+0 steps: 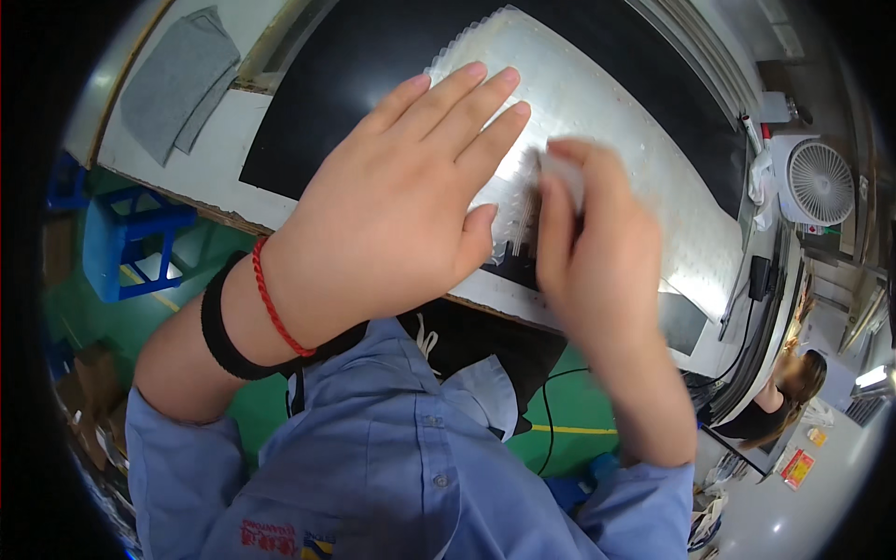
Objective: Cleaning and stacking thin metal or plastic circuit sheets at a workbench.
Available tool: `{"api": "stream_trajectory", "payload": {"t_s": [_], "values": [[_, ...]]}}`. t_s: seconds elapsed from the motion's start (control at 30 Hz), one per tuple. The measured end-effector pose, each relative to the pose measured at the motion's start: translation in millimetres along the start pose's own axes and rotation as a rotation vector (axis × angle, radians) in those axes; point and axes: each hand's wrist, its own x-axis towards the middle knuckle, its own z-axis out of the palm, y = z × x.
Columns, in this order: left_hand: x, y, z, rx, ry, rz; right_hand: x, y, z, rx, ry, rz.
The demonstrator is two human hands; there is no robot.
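Observation:
A shiny, translucent sheet (644,154) with small raised dots and a scalloped left edge lies over a black mat (345,75) on the worktable. My left hand (383,205) lies flat across the sheet's near left part, fingers stretched out and slightly apart. Close to its right, my right hand (607,224) is smeared by motion, its fingers closed. Between thumb and fingers a small pale piece (566,177) shows; what it is I cannot make out. Under the right hand, the near edge of the sheet is partly hidden.
A folded grey cloth (182,84) rests at the table's far left. On the right stand a white fan (819,182) and a red-capped marker (766,129). A black cable adapter (761,277) sits by the right edge. Blue stools (135,243) stand on the green floor; another person (779,401) is at far right.

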Motion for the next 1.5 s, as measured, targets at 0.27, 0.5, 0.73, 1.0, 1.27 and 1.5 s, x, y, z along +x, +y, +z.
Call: {"api": "stream_trajectory", "payload": {"t_s": [0.27, 0.5, 0.73, 1.0, 1.27, 1.5], "values": [[-2, 2, 1, -0.002, 0.014, 0.011, -15, -2, -16, 0.006, -0.063, -0.032], [-1, -1, 1, -0.017, 0.009, 0.001, -44, 1, -27, 0.136, -0.185, -0.045], [-4, -2, 3, -0.019, 0.006, -0.003, -35, -6, -14, 0.044, -0.198, -0.001], [-1, 0, 2, 0.0, 0.016, 0.009, 6, 3, -9, 0.001, -0.061, -0.043], [-3, -1, 2, 0.023, -0.005, 0.002, -1, -1, -25, 0.042, -0.047, -0.002], [-2, 1, -1, -0.008, -0.018, -0.008, -46, -1, -38, 0.111, -0.214, 0.013]]}}
